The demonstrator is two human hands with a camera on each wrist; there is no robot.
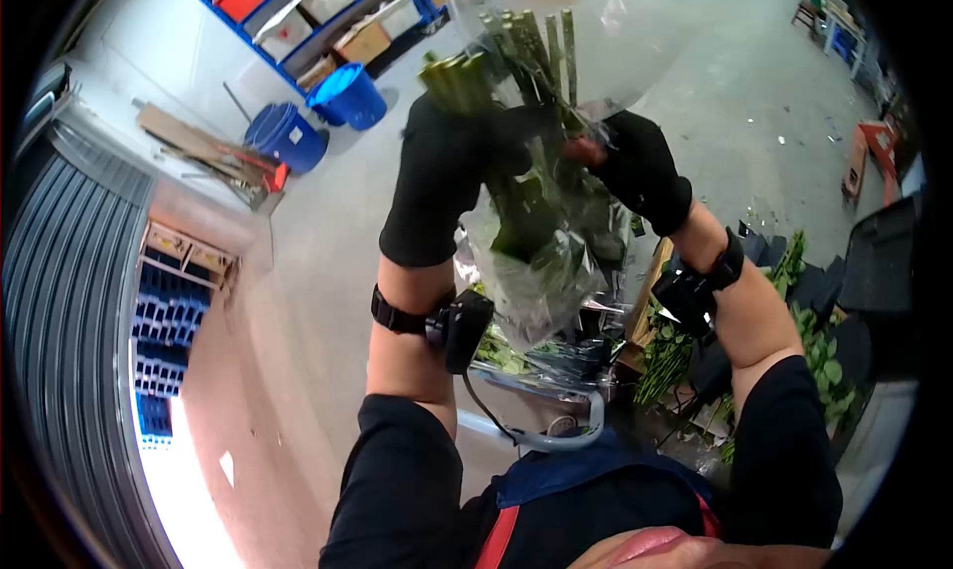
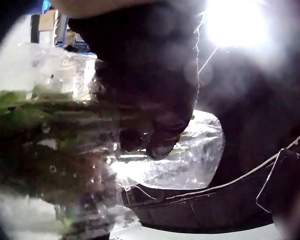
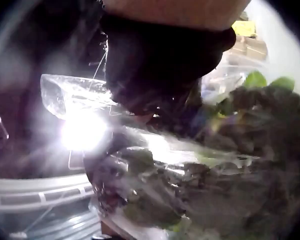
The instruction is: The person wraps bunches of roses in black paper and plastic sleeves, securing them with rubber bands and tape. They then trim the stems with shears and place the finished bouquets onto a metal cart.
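A bunch of green-stemmed leafy cuttings (image 1: pixel 526 216) hangs upside down in a clear plastic sleeve (image 1: pixel 541 306), its cut stem ends (image 1: pixel 531 48) pointing up. My left hand (image 1: pixel 437 172), in a black glove, grips the stems on the left side, a thick cluster rising above its fist. My right hand (image 1: pixel 635 167), gloved too with bare fingertips, holds the stems and crinkled plastic from the right. In the left wrist view, gloved fingers (image 2: pixel 160 145) curl over the wrapped bunch. Green leaves (image 3: pixel 282 82) show beside the right hand in its wrist view, partly behind shiny plastic.
Below the hands stands a cart with a grey handle (image 1: pixel 586 430), holding more plastic and greenery. Loose leafy stems (image 1: pixel 665 360) lie at the right near a black bin (image 1: pixel 879 261). Blue buckets (image 1: pixel 286 135), a shelf and a roller shutter (image 1: pixel 69 321) stand farther off.
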